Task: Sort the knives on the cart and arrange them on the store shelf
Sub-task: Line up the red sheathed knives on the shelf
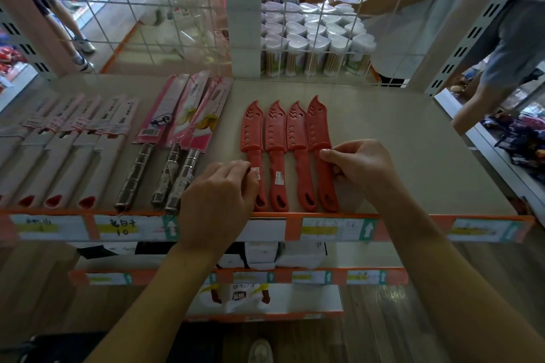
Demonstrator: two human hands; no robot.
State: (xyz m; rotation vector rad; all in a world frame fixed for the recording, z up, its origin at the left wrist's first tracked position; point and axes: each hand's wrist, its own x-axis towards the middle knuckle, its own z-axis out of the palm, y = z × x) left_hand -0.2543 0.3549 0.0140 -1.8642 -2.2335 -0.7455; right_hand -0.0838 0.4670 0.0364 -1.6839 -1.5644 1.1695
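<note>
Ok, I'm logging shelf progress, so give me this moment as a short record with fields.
red knives: four, sheathed, side by side on shelf
left hand: fingers curled on leftmost red knife handle
right hand: pinches rightmost red knife handle
steel-handled knives: three, pink packaging
white-sheathed knives: row at far left

A retail shop is indicated. A beige metal shelf board [413, 141] is fronted by an orange edge strip [293, 228] fitted w/ white paper price labels [333, 229], some handwritten. Identical goods are laid out in rows: red plastic knives in perforated sheaths [274, 132], steel-handled knives in pink card sleeves [182, 115] & white-sleeved knives [73, 162]. Display racking is shown by a white wire grid back panel [132, 3] & slotted white uprights [483, 23]. Behind the grid, clear tubs w/ heart-shaped lids [312, 44] are stocked in bulk. More labelled lower shelves [236, 277] are seen below, & other people's legs [63, 18] in the aisle beyond.
</note>
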